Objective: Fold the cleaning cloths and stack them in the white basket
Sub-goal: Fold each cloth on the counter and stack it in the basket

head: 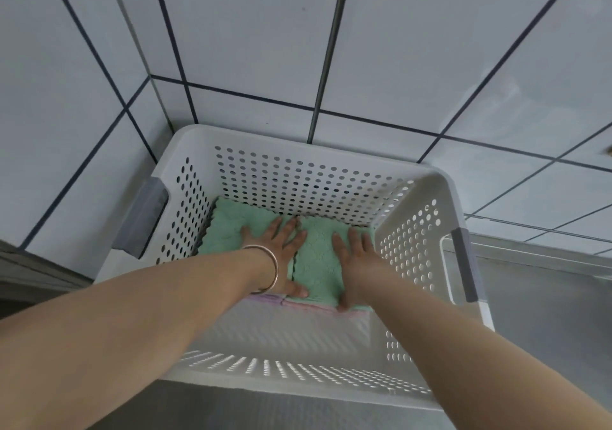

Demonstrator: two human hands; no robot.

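Against the tiled corner, the white perforated plastic basket fills the grey counter. Two folded green fleecy cloths lie side by side along its far wall, floor bare nearer. Left hand and right hand press them flat-fingered, gripping nothing.

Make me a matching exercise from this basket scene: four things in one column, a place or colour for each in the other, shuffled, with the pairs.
Things:
1. left hand
2. right hand
3. bangle
4. basket handles

Descriptions:
A. grey
B. flat on the right green cloth
C. around the left wrist
D. flat on the left green cloth

Pairs: 1-D, 2-B, 3-C, 4-A
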